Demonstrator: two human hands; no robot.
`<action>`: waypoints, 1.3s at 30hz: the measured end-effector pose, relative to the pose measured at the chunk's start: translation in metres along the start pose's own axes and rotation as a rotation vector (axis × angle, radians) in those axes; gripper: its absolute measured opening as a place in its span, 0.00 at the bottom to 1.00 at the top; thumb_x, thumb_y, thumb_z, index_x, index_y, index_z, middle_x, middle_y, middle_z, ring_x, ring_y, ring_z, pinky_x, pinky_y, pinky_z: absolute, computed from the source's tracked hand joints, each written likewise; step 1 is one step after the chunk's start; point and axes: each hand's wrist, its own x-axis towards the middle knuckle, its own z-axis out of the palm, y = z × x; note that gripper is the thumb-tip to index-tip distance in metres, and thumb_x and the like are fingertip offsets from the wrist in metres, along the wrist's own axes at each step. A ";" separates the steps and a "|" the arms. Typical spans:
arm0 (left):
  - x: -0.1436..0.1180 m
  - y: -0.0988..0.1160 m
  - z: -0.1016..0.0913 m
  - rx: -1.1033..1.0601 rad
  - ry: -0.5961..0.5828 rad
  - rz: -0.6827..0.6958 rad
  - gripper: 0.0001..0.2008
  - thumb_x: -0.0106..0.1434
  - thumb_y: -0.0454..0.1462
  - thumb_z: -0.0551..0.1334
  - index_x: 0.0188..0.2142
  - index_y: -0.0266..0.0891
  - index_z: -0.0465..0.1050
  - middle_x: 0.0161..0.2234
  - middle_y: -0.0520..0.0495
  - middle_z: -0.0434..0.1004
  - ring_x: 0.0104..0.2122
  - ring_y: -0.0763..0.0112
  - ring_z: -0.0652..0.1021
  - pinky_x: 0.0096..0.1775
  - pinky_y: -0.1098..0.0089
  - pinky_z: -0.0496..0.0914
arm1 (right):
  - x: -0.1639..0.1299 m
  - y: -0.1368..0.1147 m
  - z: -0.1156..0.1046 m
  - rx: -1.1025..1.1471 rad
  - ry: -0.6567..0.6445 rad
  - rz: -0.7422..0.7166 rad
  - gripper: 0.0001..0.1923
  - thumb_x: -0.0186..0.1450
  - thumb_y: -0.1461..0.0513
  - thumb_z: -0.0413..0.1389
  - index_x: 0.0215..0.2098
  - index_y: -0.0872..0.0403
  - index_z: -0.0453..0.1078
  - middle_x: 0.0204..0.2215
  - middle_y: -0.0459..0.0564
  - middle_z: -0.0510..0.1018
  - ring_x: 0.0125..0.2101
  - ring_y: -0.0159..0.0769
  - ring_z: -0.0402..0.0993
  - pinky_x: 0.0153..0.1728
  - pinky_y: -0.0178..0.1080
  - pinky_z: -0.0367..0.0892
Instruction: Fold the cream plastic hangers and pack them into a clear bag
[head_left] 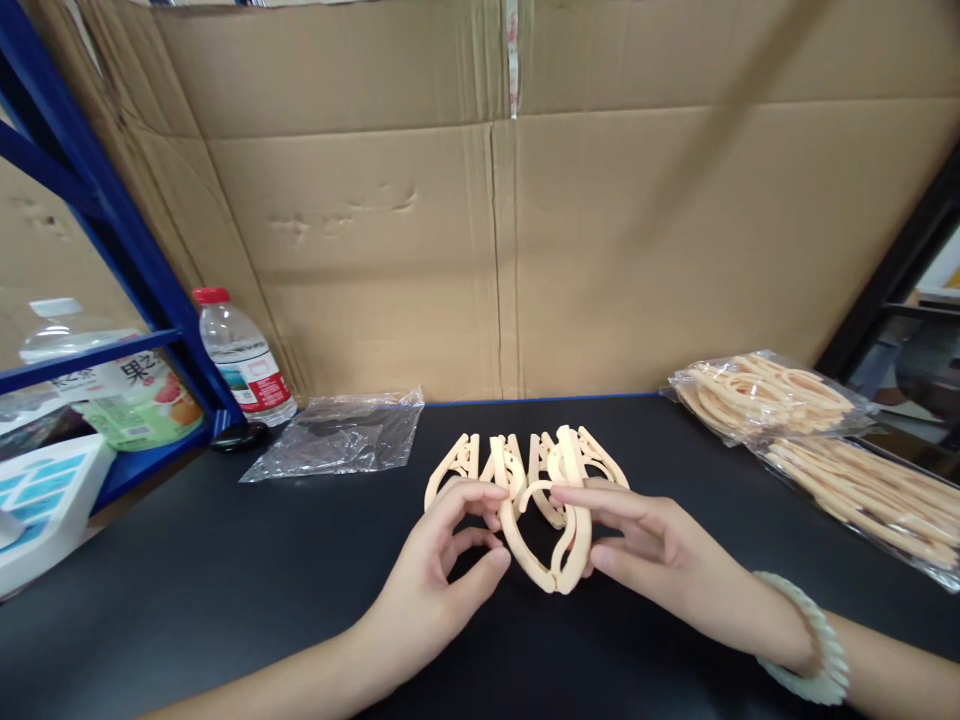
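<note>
A bunch of several peach plastic folding hangers (536, 470) lies on the black table (225, 600), fanned out at the far end and gathered near me. My left hand (442, 580) pinches the bunch on its left side with thumb and fingers. On the right side my right hand (645, 555), with a pale bead bracelet (814, 650) on the wrist, grips the hooked near end between thumb and fingers. Both hands hold the same bunch low on the table.
An empty clear plastic bag (341, 435) lies at the left back. Two bags of packed hangers (765, 395) (862, 490) sit at the right. A water bottle (244, 355) stands by the blue shelf frame (112, 230). A cardboard wall (525, 220) closes the back.
</note>
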 end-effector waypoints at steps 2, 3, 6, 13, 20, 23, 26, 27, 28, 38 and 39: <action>0.000 0.000 0.000 -0.017 -0.005 0.003 0.17 0.63 0.32 0.60 0.49 0.51 0.66 0.48 0.49 0.61 0.46 0.67 0.69 0.47 0.65 0.71 | -0.001 0.000 -0.002 -0.016 0.008 -0.022 0.19 0.65 0.58 0.58 0.54 0.42 0.69 0.57 0.50 0.66 0.59 0.44 0.60 0.53 0.43 0.69; 0.000 0.001 0.000 -0.027 -0.010 0.002 0.17 0.63 0.32 0.60 0.49 0.51 0.66 0.50 0.48 0.60 0.48 0.65 0.69 0.48 0.64 0.71 | -0.002 0.000 -0.003 -0.021 0.009 -0.030 0.18 0.65 0.58 0.58 0.54 0.42 0.69 0.57 0.49 0.66 0.59 0.43 0.60 0.53 0.44 0.68; 0.001 0.003 0.000 -0.047 -0.037 -0.028 0.17 0.63 0.32 0.60 0.50 0.51 0.66 0.52 0.48 0.60 0.49 0.64 0.71 0.50 0.63 0.70 | -0.002 0.000 -0.004 -0.036 0.000 -0.026 0.18 0.66 0.58 0.58 0.54 0.42 0.69 0.56 0.50 0.67 0.59 0.43 0.60 0.55 0.45 0.66; -0.001 0.006 -0.002 0.011 -0.076 -0.037 0.13 0.63 0.33 0.60 0.48 0.46 0.71 0.56 0.45 0.61 0.55 0.57 0.68 0.54 0.59 0.69 | 0.000 0.003 -0.004 -0.047 -0.038 0.026 0.19 0.67 0.58 0.56 0.57 0.44 0.67 0.59 0.51 0.64 0.60 0.44 0.58 0.56 0.47 0.64; -0.001 0.008 0.002 -0.020 -0.134 -0.054 0.17 0.63 0.31 0.60 0.50 0.47 0.71 0.57 0.44 0.63 0.52 0.59 0.72 0.51 0.60 0.71 | -0.005 0.002 -0.001 -0.032 -0.100 0.042 0.21 0.67 0.59 0.55 0.58 0.44 0.64 0.61 0.51 0.59 0.56 0.43 0.63 0.50 0.44 0.70; 0.001 0.007 0.001 -0.095 -0.129 -0.101 0.16 0.62 0.31 0.60 0.49 0.47 0.72 0.55 0.45 0.64 0.50 0.62 0.74 0.49 0.63 0.72 | -0.006 0.003 -0.002 -0.039 -0.121 0.028 0.22 0.67 0.61 0.54 0.59 0.43 0.61 0.62 0.51 0.57 0.57 0.44 0.61 0.50 0.44 0.70; 0.002 0.006 0.001 -0.123 -0.109 -0.122 0.15 0.62 0.31 0.61 0.48 0.47 0.73 0.54 0.45 0.66 0.49 0.63 0.74 0.48 0.66 0.71 | -0.006 0.003 -0.002 -0.042 -0.138 -0.005 0.22 0.68 0.62 0.53 0.60 0.43 0.59 0.62 0.51 0.56 0.56 0.42 0.63 0.52 0.46 0.67; 0.001 0.005 0.000 -0.130 -0.101 -0.124 0.15 0.62 0.32 0.61 0.48 0.46 0.73 0.54 0.45 0.66 0.49 0.63 0.74 0.48 0.66 0.71 | -0.006 0.004 -0.002 -0.039 -0.142 -0.014 0.22 0.68 0.62 0.52 0.60 0.43 0.59 0.62 0.51 0.56 0.55 0.42 0.63 0.52 0.46 0.67; 0.001 0.005 0.000 -0.136 -0.093 -0.125 0.15 0.62 0.32 0.62 0.48 0.46 0.73 0.53 0.45 0.66 0.48 0.64 0.74 0.48 0.66 0.71 | -0.006 0.004 -0.003 -0.036 -0.145 -0.021 0.22 0.69 0.62 0.52 0.60 0.43 0.59 0.61 0.52 0.57 0.55 0.42 0.63 0.52 0.46 0.67; 0.001 0.006 0.000 -0.146 -0.057 -0.136 0.15 0.60 0.33 0.63 0.47 0.43 0.74 0.53 0.42 0.68 0.47 0.61 0.75 0.46 0.63 0.72 | -0.008 0.002 -0.004 -0.067 -0.160 0.005 0.18 0.69 0.60 0.52 0.57 0.44 0.59 0.57 0.51 0.60 0.52 0.40 0.66 0.52 0.46 0.67; 0.000 0.006 0.000 -0.134 -0.065 -0.125 0.15 0.60 0.33 0.63 0.47 0.44 0.75 0.53 0.43 0.67 0.47 0.61 0.75 0.46 0.63 0.72 | -0.008 0.002 -0.004 -0.074 -0.166 0.005 0.18 0.69 0.60 0.52 0.57 0.44 0.59 0.57 0.51 0.61 0.52 0.40 0.66 0.51 0.45 0.67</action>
